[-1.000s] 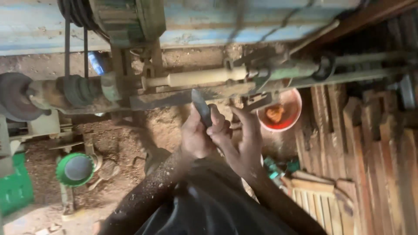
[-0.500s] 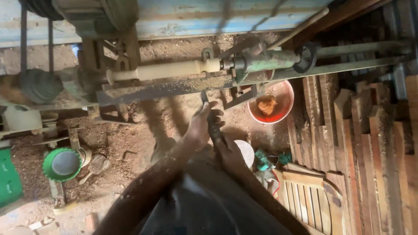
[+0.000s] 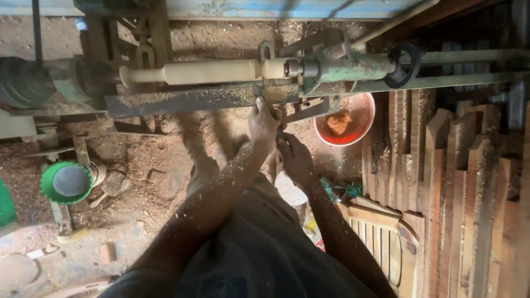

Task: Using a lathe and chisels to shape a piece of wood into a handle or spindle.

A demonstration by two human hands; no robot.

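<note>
A pale turned wooden spindle [image 3: 210,72] is mounted lying across a lathe, its right end against the green tailstock [image 3: 348,66]. My left hand [image 3: 262,124] rests by the sawdust-covered flat rest bar [image 3: 182,99] just below the spindle's right end, closed on the front of a dark turning tool [image 3: 279,133]. My right hand [image 3: 295,159] sits just behind it, closed on the tool's handle. Most of the tool is hidden by my fingers. Sawdust coats both forearms.
A red bowl [image 3: 361,129] with orange stuff stands on the dirt floor under the tailstock. Rough wooden planks [image 3: 458,182] are stacked at right, and a slatted wooden piece [image 3: 381,234] leans nearby. A green round container [image 3: 67,181] lies at left, a belt pulley [image 3: 22,83] above it.
Both hands have moved forward and down with the tool, from held raised before me to the rest bar under the spindle. My view has shifted left along the lathe.
</note>
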